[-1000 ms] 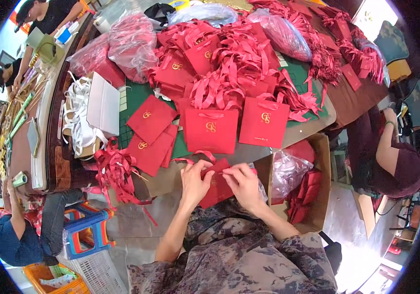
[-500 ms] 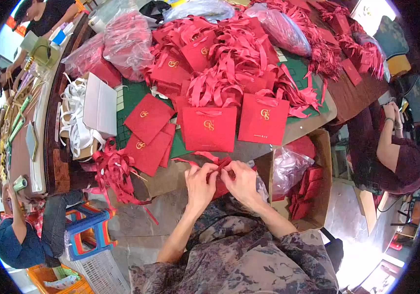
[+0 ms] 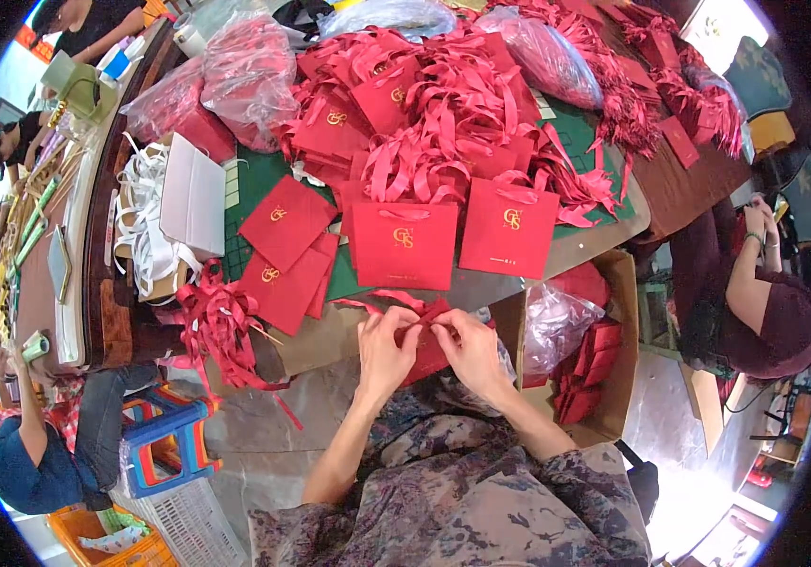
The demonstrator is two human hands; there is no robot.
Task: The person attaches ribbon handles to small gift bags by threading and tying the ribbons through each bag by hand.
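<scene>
At the table's near edge, my left hand (image 3: 386, 352) and my right hand (image 3: 469, 352) pinch red ribbon at the top of a small red paper bag (image 3: 430, 357). The fingertips of both hands are close together, and the exact spot they grip is partly hidden. A loose length of the red ribbon (image 3: 396, 299) sticks out beyond my left fingers. Just past my hands, two red bags with gold lettering, a left one (image 3: 404, 266) and a right one (image 3: 509, 248), lean against a large heap of ribboned bags (image 3: 424, 123).
Flat red bags (image 3: 284, 215) lie at left, beside a bundle of red ribbons (image 3: 221, 321) hanging over the edge. A box of white ribbons (image 3: 193, 203) stands farther left. By my right arm is a cardboard box (image 3: 621, 378) holding red bags. Co-workers sit on both sides.
Both hands stay at nearly the same place, with the fingertips shifting slightly on the ribbon. A bit more of the red bag shows between them.
</scene>
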